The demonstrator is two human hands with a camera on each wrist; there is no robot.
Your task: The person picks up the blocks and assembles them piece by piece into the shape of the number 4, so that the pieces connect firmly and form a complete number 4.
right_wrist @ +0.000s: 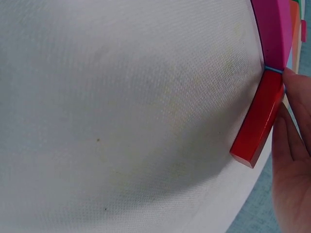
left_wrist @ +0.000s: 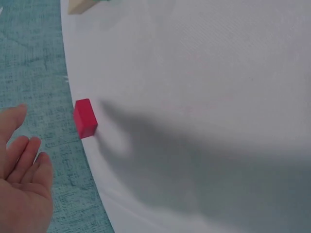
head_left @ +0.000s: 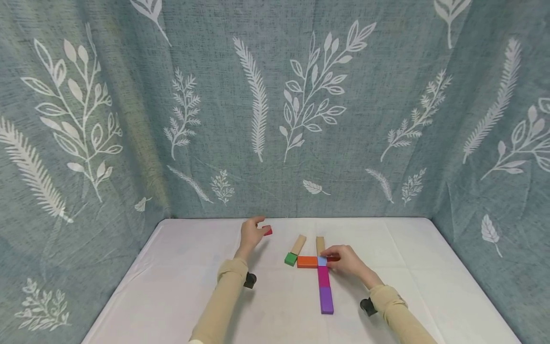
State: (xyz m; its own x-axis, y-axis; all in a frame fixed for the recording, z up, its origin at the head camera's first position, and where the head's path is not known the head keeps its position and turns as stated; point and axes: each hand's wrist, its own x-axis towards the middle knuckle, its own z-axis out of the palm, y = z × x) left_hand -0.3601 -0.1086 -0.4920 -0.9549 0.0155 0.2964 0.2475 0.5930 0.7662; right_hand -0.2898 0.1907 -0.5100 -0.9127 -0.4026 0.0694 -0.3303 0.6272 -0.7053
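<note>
My left hand point(head_left: 253, 231) hovers at the back of the white table point(head_left: 180, 277), fingers relaxed and holding nothing. A small red block point(head_left: 268, 231) lies just to its right. In the left wrist view the left hand point(left_wrist: 22, 179) stands apart from that small red block point(left_wrist: 85, 118). My right hand point(head_left: 345, 262) rests its straight fingers point(right_wrist: 291, 145) along the side of a longer red block point(right_wrist: 260, 116). That longer red block point(head_left: 333, 258) lies against a light blue block point(head_left: 322, 261). An orange block point(head_left: 307, 261), a magenta block point(head_left: 323, 276) and a purple block point(head_left: 326, 301) join there.
A green block point(head_left: 290, 259) sits at the orange block's left end. Behind the row lie two tan blocks point(head_left: 298, 244), the right one point(head_left: 320, 245) upright in line with the magenta one. Leaf-print curtains point(head_left: 275, 119) wall in the table on three sides.
</note>
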